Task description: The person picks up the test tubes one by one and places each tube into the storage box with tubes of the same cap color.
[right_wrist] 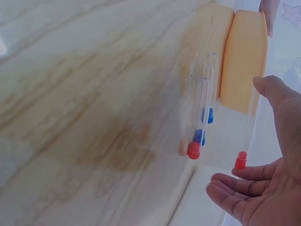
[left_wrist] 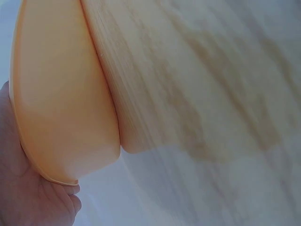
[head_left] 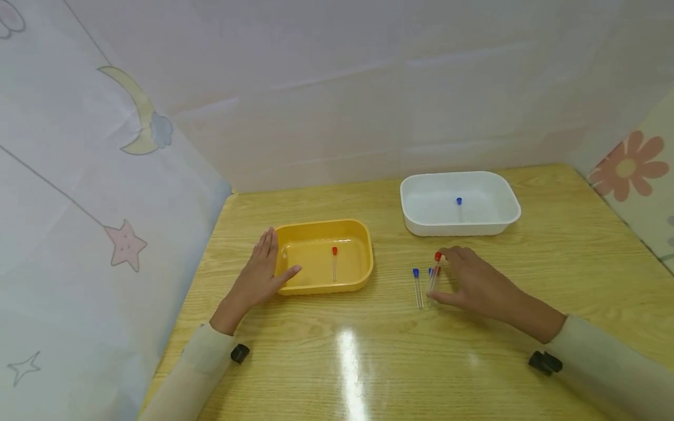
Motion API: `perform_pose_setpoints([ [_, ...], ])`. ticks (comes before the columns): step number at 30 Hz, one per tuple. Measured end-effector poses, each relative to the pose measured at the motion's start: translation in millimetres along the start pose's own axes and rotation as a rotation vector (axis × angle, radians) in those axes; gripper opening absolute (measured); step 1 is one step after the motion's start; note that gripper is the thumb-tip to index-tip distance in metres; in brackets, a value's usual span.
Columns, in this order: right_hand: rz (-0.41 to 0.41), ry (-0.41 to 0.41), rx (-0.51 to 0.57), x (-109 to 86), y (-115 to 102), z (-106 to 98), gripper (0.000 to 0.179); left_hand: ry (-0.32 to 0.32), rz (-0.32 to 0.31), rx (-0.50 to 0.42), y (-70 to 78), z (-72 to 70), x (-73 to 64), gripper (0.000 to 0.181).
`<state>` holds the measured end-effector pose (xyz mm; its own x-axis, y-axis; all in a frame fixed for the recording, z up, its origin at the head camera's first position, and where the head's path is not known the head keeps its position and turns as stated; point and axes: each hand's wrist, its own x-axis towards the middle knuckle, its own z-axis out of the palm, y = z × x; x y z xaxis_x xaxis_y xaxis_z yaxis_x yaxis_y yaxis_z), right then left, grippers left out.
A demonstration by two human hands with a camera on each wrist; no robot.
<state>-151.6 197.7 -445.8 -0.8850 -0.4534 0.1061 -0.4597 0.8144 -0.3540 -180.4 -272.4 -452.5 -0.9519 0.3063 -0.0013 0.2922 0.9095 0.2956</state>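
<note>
The right hand (head_left: 468,280) pinches a clear red-capped tube (right_wrist: 247,129) lengthwise, thumb at its bare end and a fingertip at the cap, with the other fingers loosely bent beside it; the tube is above the counter (head_left: 289,351), near its right-hand middle. The left hand (head_left: 260,269) rests on the left end of a yellow tray (head_left: 305,257) — its fingers straight and together along that end, the thumb spread wide over the near rim.

Just below and beside the held tube, three more tubes lie on the counter. A blue-capped one (head_left: 418,289) lies on the left, apart from the others; a second blue-capped tube (head_left: 430,272) and a red-capped one (right_wrist: 194,150) lie close together, though the held tube partly covers them from the head view, so I cannot be sure whether they touch.

The yellow tray, to the left, contains one tube with a red cap (head_left: 334,266), lying right of its middle with the cap toward the far side. The white tray (head_left: 432,204), on the far right, contains one blue-capped tube — its clear body barely shows against the white floor, cap also on the far side.
</note>
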Motion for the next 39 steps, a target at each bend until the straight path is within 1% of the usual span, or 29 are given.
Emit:
perform_pose_setpoints([
  [4,-0.003,-0.016,0.026,3.5,-4.4,-1.7,0.094,0.003,0.003,-0.005,-0.2,-0.6,-0.1,0.103],
  [13,-0.022,-0.037,0.039,10.1,-15.2,-1.3,0.093,0.013,-0.004,-0.005,-0.1,0.9,-2.6,0.105],
  [20,-0.072,-0.008,0.025,18.0,-22.0,-1.9,0.088,0.027,-0.006,0.002,-2.0,3.9,-1.1,0.106],
  [29,-0.121,0.002,0.037,27.8,-34.8,-5.0,0.083,0.023,0.001,0.000,1.5,1.6,-0.4,0.106],
  [33,-0.138,-0.013,0.031,32.8,-40.6,-5.4,0.088,0.022,-0.003,0.025,2.2,1.4,-0.2,0.105],
  [39,-0.150,-0.024,0.022,40.7,-48.2,-7.2,0.091,0.018,-0.002,0.077,1.9,1.0,0.9,0.106],
])
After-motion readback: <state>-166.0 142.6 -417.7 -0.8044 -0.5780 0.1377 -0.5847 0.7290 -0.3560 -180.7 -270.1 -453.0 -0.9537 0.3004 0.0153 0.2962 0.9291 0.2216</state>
